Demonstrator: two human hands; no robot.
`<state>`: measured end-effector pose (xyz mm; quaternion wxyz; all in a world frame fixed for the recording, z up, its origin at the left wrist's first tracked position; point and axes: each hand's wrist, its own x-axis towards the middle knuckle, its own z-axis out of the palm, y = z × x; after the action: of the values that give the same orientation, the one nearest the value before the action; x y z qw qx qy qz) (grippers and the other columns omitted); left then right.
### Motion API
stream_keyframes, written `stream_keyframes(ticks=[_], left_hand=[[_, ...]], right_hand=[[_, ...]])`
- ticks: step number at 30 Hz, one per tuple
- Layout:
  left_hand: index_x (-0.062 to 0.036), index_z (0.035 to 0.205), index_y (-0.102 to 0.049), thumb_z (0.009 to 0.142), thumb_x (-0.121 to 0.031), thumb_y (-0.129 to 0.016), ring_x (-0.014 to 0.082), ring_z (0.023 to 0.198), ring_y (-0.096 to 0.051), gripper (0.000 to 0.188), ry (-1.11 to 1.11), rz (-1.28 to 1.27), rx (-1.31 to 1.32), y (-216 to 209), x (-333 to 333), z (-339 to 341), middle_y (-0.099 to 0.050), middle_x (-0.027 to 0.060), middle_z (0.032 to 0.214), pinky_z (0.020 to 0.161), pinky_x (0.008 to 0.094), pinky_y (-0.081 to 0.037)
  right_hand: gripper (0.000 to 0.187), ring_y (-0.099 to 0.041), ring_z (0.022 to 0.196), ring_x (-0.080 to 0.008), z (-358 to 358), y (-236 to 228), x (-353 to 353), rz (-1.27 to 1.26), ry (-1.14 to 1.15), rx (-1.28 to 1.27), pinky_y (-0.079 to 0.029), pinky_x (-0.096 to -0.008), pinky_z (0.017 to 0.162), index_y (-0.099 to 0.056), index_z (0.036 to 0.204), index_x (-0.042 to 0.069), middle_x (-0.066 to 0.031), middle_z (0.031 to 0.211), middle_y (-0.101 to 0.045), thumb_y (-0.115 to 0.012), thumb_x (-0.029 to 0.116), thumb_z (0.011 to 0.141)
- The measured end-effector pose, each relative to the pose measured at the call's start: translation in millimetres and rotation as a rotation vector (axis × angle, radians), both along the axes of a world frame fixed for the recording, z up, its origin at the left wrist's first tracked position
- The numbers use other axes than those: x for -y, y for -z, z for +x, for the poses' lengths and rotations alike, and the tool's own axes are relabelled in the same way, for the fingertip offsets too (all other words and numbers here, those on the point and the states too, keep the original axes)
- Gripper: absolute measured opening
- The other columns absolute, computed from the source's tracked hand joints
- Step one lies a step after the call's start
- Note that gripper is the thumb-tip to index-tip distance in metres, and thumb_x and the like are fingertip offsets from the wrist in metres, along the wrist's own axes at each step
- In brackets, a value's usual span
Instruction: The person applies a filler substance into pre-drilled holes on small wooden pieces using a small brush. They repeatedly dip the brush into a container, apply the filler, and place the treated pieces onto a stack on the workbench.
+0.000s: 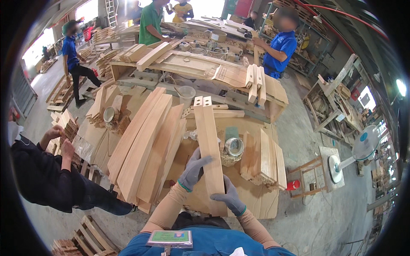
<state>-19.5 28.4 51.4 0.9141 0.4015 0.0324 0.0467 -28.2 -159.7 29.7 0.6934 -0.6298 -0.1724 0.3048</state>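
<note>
Grey gloves cover both hands, which hold two pale wooden bars (209,149) side by side above the cardboard (256,202). The left hand (192,170) grips their left side about midway, thumb across the top; the right hand (230,198) is closed around the right edge near the near end. The bars point away from the wearer, tilted a little left, dark round holes showing at the far end.

To the left lie long boards (147,147), stacked; to the right stand shorter blocks (265,160). An open can (234,147) is just right of the bars, and a whitish bucket (186,94) sits farther off.

A badge (171,238) with a green card hangs on the wearer's blue shirt (213,244); its print is too small to read. Far off, a piece of carton (226,76) on the bench (192,62) bears dark marks, also unreadable. At far right, a white tag (340,117) is fixed to a wooden frame (326,123), and the fan (370,145) has a teal disc at its hub.
</note>
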Motion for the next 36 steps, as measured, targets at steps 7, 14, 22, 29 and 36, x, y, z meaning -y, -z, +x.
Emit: stream_keyframes(ticks=[7,14,22,29,36], left_hand=[[-0.0018,0.13,-0.042,0.077,-0.009,-0.061,0.0192,0.093,-0.061,0.057,-0.043,0.019,0.029,7.0,30.7,14.1,-0.058,0.0083,0.108,0.08,0.0326,-0.054],[-0.0014,0.128,-0.044,0.072,-0.004,-0.065,0.0182,0.098,-0.06,0.06,-0.024,0.1,-0.03,-9.8,53.4,26.2,-0.059,0.0093,0.111,0.086,0.032,-0.05],[0.0014,0.124,-0.049,0.062,-0.009,-0.067,0.0247,0.092,-0.066,0.065,-0.086,0.493,-0.25,-12.1,12.4,-19.8,-0.063,0.0161,0.108,0.079,0.0341,-0.055],[-0.0004,0.126,-0.05,0.052,0.004,-0.071,0.0178,0.096,-0.061,0.077,-0.019,0.434,-0.483,4.9,-3.8,-125.9,-0.063,0.0064,0.107,0.085,0.0311,-0.049],[0.0002,0.128,-0.048,0.053,0.0,-0.074,0.0171,0.098,-0.059,0.079,0.107,0.44,-0.633,33.5,-8.2,-180.0,-0.062,0.0066,0.109,0.088,0.0305,-0.047]], right_hand=[[0.096,-0.044,0.122,-0.0205,13.8,4.4,22.1,0.045,-0.034,-0.005,-0.036,-0.0345,0.103,-0.029,0.142,0.001,-0.0102,0.133,-0.046,-0.082,0.015,0.064],[0.095,-0.043,0.125,-0.0203,36.9,14.4,38.2,0.156,-0.097,-0.011,-0.036,-0.0344,0.105,-0.025,0.145,0.004,-0.0113,0.136,-0.043,-0.081,0.016,0.07],[0.088,-0.049,0.125,-0.0272,68.5,59.1,62.2,-0.122,-0.451,0.262,-0.041,-0.0373,0.101,-0.017,0.149,0.007,-0.018,0.138,-0.047,-0.07,0.033,0.084],[0.054,-0.057,0.105,-0.0383,107.2,111.1,63.5,-0.841,-0.585,0.787,-0.047,-0.0454,0.09,-0.034,0.141,0.017,-0.0226,0.122,-0.053,-0.05,0.022,0.09],[0.039,-0.059,0.101,-0.0351,136.9,172.4,-12.8,-1.122,-0.524,0.967,-0.049,-0.0494,0.079,-0.053,0.122,0.015,-0.0179,0.109,-0.056,-0.05,0.011,0.084]])
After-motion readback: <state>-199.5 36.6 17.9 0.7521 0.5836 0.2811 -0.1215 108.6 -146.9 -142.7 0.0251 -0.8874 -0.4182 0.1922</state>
